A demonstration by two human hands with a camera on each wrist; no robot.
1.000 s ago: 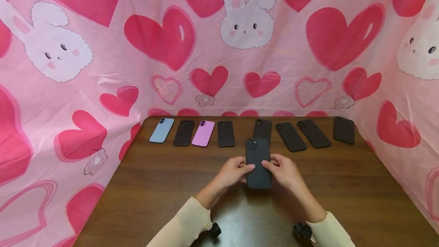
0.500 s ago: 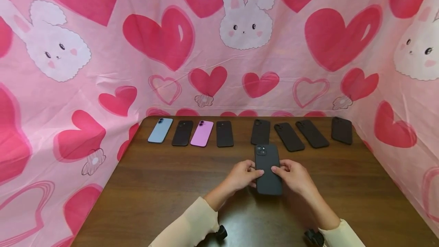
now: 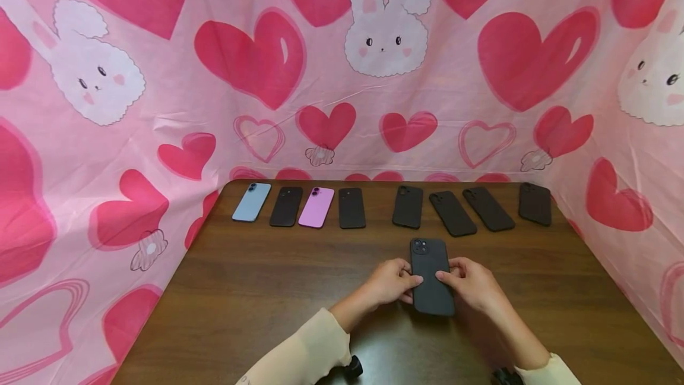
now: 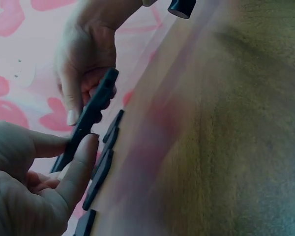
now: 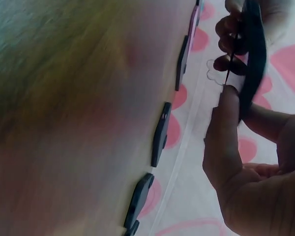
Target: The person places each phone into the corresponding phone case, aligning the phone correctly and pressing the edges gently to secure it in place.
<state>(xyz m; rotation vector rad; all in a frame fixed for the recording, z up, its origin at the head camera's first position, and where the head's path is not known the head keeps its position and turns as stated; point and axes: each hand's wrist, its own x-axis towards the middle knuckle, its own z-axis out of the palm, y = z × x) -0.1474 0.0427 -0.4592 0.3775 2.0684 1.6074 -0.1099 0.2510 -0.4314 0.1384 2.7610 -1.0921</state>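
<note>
The left hand [image 3: 389, 283] and the right hand [image 3: 475, 284] both grasp one dark phone [image 3: 433, 290], each pinching a long edge; the thumbs lie on its back, the fingers curl round to its far face, and the gap between thumb and fingers is only about the phone's thickness; neither hand touches anything else on the table [image 3: 256, 290].

Nine phone-shaped things show in all: one in the hands and eight lying on the table; of those eight, one is a pink phone [image 3: 316, 208], one is a pale blue phone [image 3: 252, 202] and six are dark; one dark piece [image 3: 286, 207] lies just left of the pink phone, with the pale blue one beyond it; another dark piece [image 3: 352, 208] lies near the pink phone on its right, and a group of four dark pieces [image 3: 408, 207] lies farther right.

The held phone is nearer the person than the pink phone and well to its right, raised above the table; it is matte and dark grey to black, with rounded corners and a squarish camera patch at the upper left of its back; the lenses stand out in profile from the left wrist; whether it wears a case, I cannot tell.
</note>
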